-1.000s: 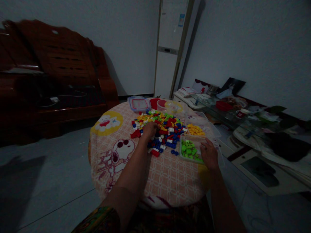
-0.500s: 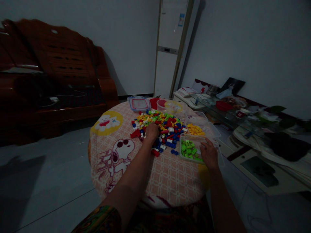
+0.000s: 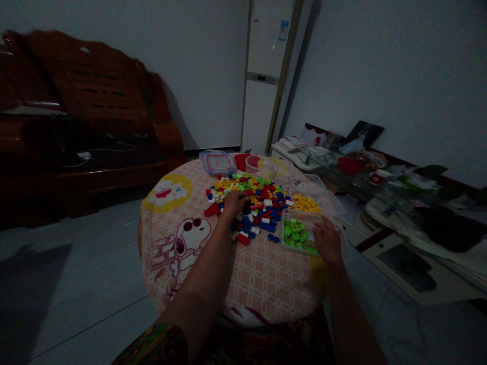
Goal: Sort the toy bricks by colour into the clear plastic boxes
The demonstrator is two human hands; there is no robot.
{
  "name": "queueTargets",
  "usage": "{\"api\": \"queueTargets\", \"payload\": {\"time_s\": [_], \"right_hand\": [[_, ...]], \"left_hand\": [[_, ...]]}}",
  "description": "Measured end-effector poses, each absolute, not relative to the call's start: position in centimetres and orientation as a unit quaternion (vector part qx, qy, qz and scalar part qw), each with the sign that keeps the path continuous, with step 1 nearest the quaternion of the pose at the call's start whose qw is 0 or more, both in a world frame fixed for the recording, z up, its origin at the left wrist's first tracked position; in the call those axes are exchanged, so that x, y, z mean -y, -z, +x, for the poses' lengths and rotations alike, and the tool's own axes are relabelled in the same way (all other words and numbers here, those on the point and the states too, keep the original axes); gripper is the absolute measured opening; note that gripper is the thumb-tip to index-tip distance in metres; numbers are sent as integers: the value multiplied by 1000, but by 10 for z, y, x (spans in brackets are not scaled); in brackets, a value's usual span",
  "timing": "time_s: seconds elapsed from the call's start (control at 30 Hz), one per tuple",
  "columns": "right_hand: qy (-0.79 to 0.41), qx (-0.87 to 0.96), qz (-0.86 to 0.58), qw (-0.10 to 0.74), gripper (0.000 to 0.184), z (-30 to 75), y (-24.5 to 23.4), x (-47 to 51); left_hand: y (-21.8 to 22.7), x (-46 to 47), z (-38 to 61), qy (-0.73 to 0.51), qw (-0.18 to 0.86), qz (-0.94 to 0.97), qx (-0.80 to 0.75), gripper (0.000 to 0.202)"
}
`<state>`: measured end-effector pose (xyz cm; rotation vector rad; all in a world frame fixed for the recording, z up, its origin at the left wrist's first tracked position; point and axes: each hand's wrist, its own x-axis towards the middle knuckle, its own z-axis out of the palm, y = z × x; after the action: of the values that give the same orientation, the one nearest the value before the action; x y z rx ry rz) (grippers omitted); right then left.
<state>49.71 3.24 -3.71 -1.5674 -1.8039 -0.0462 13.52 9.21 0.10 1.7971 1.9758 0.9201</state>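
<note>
A loose heap of toy building bricks [image 3: 262, 195] in red, blue, yellow, green and white lies on the round table. My left hand [image 3: 235, 204] reaches into its left side, fingers bent and drawn together. Whatever is between its fingertips is too dark and small to make out. My right hand [image 3: 327, 241] is curled at the right rim of a clear plastic box [image 3: 282, 235] and appears to grip it. Inside that box lie green bricks [image 3: 296, 233]. Just behind it, yellow bricks [image 3: 305, 203] fill part of another clear container.
A patterned cloth [image 3: 262, 284] covers the table. At its far edge are a blue-rimmed lidded box [image 3: 218, 162], a red item [image 3: 243, 161] and a clear round tub [image 3: 253, 163]. A cluttered glass-topped cabinet [image 3: 331, 159] stands on the right, a wooden bench [image 3: 95, 101] on the left.
My left hand has shifted slightly left within the brick heap, uncovering a few bricks near its wrist. My right hand and the boxes have stayed in place.
</note>
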Motion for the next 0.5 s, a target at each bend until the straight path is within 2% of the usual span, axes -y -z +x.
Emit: {"api": "queueTargets", "payload": {"time_s": [0.1,0.23,0.4,0.5], "right_hand": [[22,704,-608,367,39,498,38,-33],[21,701,-611,367,39,498,39,-33],[4,696,-614,372,38,498,38,-33],[1,698,-612,373,39,497,38,-33]], "left_hand": [[-2,-94,138,-374,197,631,-650,22],[-6,-91,158,-424,302,663,-537,22],[-12,-78,196,-400,432,713,-381,35],[-13,-74,211,-397,463,718,-336,43]]}}
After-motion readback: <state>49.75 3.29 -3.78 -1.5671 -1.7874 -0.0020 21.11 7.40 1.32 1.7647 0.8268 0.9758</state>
